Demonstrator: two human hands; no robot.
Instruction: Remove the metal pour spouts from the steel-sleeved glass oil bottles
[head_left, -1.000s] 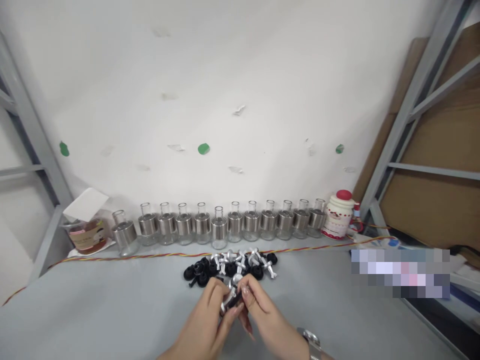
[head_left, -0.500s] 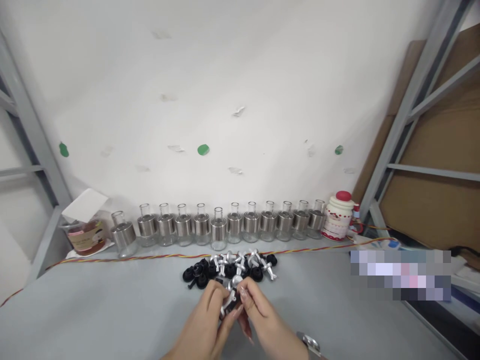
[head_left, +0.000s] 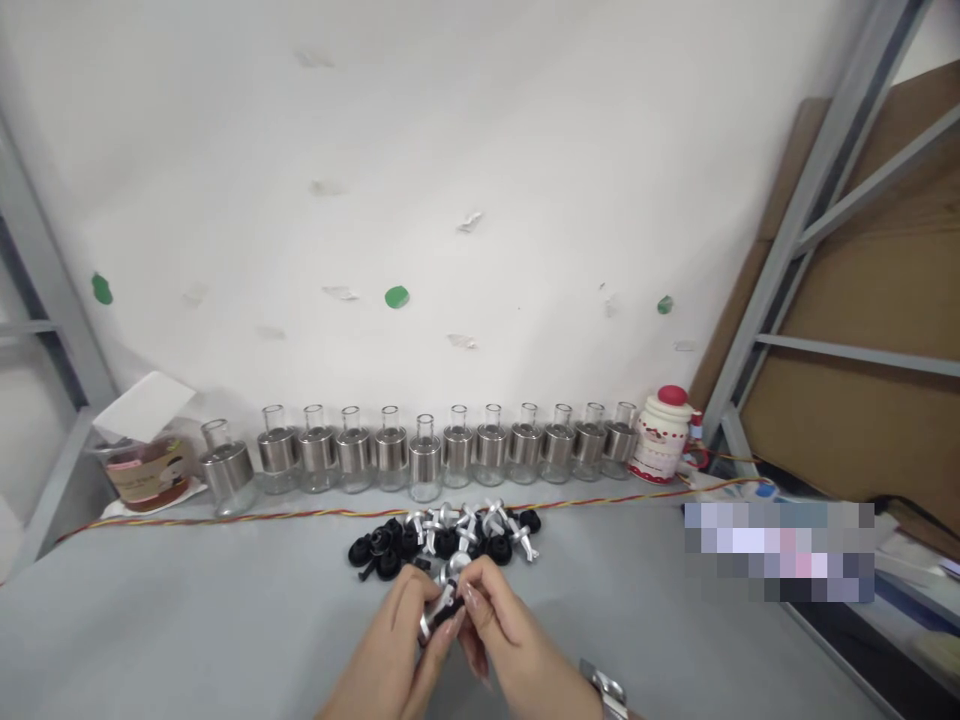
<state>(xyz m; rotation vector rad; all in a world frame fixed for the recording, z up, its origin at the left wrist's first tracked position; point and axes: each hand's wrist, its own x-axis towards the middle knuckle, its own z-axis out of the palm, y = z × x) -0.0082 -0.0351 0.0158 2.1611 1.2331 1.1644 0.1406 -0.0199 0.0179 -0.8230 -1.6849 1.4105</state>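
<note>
My left hand (head_left: 397, 655) and my right hand (head_left: 510, 645) meet low in the middle of the view, over the grey table (head_left: 187, 620). Together they pinch a small silver metal cap with a black part (head_left: 442, 605) between the fingertips. A wristwatch (head_left: 607, 690) sits on my right wrist. Just beyond the hands lies a pile of black stoppers and silver caps (head_left: 442, 535). Behind it, a row of several small glass bottles with silver collars (head_left: 420, 460) stands along the wall.
A twisted red and yellow cord (head_left: 300, 515) runs across the table before the bottles. A cream jar with a red lid (head_left: 660, 435) stands at the row's right end, a covered brown jar (head_left: 146, 470) at the left. Grey shelf frames (head_left: 795, 240) flank both sides.
The view has shifted slightly, so everything sits a little further left. My hands have kept turning the small silver and black piece between the fingertips, close to the pile.
</note>
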